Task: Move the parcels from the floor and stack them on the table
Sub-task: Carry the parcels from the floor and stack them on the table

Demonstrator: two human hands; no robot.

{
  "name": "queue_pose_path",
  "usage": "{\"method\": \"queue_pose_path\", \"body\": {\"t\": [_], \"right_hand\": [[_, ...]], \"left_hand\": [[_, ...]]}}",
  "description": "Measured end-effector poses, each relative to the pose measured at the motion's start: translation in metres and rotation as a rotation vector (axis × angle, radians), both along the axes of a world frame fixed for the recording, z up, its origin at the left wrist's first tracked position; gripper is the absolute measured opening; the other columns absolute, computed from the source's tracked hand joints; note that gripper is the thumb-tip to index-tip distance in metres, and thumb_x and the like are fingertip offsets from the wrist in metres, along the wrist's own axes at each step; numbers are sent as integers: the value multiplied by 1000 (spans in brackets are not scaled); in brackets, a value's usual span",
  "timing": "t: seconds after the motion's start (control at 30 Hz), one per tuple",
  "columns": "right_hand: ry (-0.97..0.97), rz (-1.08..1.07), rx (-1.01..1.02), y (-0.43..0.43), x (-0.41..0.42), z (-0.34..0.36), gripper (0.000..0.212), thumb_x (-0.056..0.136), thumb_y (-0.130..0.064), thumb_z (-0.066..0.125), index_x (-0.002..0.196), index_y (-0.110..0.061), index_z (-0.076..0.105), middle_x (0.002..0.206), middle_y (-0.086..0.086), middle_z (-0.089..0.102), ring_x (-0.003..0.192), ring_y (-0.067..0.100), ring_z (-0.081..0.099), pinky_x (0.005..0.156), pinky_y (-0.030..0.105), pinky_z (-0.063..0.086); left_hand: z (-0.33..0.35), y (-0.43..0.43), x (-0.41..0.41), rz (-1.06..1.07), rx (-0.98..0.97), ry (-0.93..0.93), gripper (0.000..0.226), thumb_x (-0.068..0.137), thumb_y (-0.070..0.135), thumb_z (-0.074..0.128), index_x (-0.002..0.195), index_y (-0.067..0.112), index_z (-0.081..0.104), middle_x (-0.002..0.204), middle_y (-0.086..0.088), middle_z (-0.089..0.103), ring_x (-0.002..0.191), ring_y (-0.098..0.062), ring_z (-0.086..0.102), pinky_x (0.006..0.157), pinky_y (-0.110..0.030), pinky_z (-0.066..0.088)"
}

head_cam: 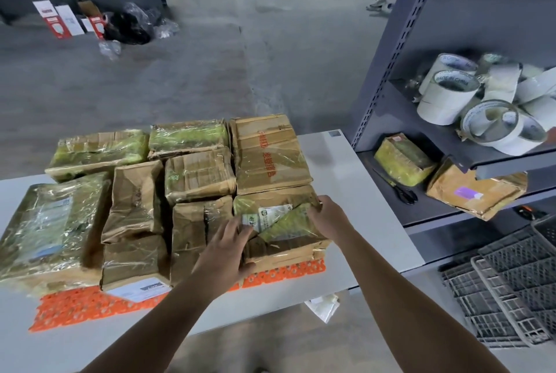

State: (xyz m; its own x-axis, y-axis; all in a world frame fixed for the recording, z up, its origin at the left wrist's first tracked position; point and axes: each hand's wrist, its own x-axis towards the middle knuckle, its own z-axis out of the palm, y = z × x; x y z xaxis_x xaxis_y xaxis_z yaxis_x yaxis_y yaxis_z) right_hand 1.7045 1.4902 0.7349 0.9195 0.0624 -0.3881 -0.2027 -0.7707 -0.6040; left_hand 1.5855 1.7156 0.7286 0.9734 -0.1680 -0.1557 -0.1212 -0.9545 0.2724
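On the table (346, 186), left fingers (240, 230) and right fingers (318, 203) clasp the parcel (288, 230)

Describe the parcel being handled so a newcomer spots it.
On the white table, taped parcels cover an orange mat. The parcel at their near right corner, gripped by the left hand and right hand, alone bears a green-and-white label.

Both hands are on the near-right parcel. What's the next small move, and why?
Probably release it and withdraw: the parcel already rests beside the other parcels above the orange mat, while the left hand and right hand grip its corners.
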Motion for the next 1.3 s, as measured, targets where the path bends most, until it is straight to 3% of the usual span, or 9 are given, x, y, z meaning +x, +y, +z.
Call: {"method": "queue_pose_path", "body": {"t": [0.13, 0.3, 0.43, 0.63, 0.83, 1.0, 1.1, 1.2, 1.3], "right_hand": [[-25, 28, -157, 13, -4, -2, 44, 102, -25, 39, 141, -5, 35, 130, 17, 52, 114, 32, 55, 87, 39, 48], [-262, 125, -402, 38, -12, 8, 55, 97, -18, 46, 147, -6, 26, 145, 15, 34, 132, 30, 34, 107, 39, 37], [-341, 290, -431, 69, -23, 12, 63, 99, -27, 45, 152, -7, 18, 154, 15, 22, 144, 29, 19, 116, 40, 28], [-337, 551, -306, 106, -49, 12, 59, 98, -21, 45, 152, -14, 21, 156, 7, 19, 144, 25, 18, 112, 39, 35], [-383, 633, -269, 127, -61, 12, 53, 98, -17, 44, 149, -16, 30, 151, 4, 29, 140, 24, 27, 109, 38, 38], [-410, 694, -244, 169, -72, 20, 52, 96, -16, 45, 147, -14, 34, 148, 5, 33, 134, 26, 36, 102, 38, 43], [-398, 723, -253, 197, -81, 23, 53, 95, -16, 47, 146, -14, 34, 145, 6, 37, 134, 28, 37, 101, 38, 42], [-468, 747, -301, 218, -90, 26, 39, 97, -20, 45, 135, -13, 49, 140, 5, 47, 130, 25, 41, 103, 35, 35], [-460, 698, -263, 235, -98, 34, 28, 99, -23, 42, 116, -17, 64, 113, 1, 65, 104, 19, 58, 78, 29, 42]], "left_hand": [[0, 1, 0, -5, 9, -6, 80, 84, 53, 61, 148, 23, 23, 158, -5, 5, 146, -29, 10, 116, -44, 28], [4, 18, -8, -48, 43, 9, 103, 73, 64, 65, 152, 25, 10, 158, -5, 4, 147, -26, 1, 118, -42, 17], [6, 34, -21, -21, 167, 32, 108, 77, 48, 68, 153, 21, -3, 160, -9, 0, 147, -28, -6, 118, -42, 1], [2, 38, -26, 54, 329, 128, 87, 91, 41, 55, 153, 25, -5, 160, -5, 2, 147, -32, 1, 116, -56, 6], [10, 46, -33, 35, 237, 105, 92, 85, 53, 59, 152, 26, 3, 159, -8, 5, 147, -32, 2, 119, -50, 7], [19, 83, -53, 50, 57, -273, 48, 85, 44, 43, 123, 18, 56, 127, -7, 55, 125, -29, 48, 99, -43, 45], [29, 112, -60, 101, -20, -488, 32, 83, 34, 46, 104, 17, 64, 107, -2, 61, 103, -24, 56, 85, -36, 47], [35, 144, -66, 196, -12, -464, 36, 78, 39, 49, 104, 19, 63, 105, -1, 59, 98, -23, 54, 79, -37, 48], [27, 175, -74, 203, 49, -249, 60, 70, 58, 49, 116, 21, 58, 114, -5, 56, 109, -28, 52, 81, -41, 49]]}}
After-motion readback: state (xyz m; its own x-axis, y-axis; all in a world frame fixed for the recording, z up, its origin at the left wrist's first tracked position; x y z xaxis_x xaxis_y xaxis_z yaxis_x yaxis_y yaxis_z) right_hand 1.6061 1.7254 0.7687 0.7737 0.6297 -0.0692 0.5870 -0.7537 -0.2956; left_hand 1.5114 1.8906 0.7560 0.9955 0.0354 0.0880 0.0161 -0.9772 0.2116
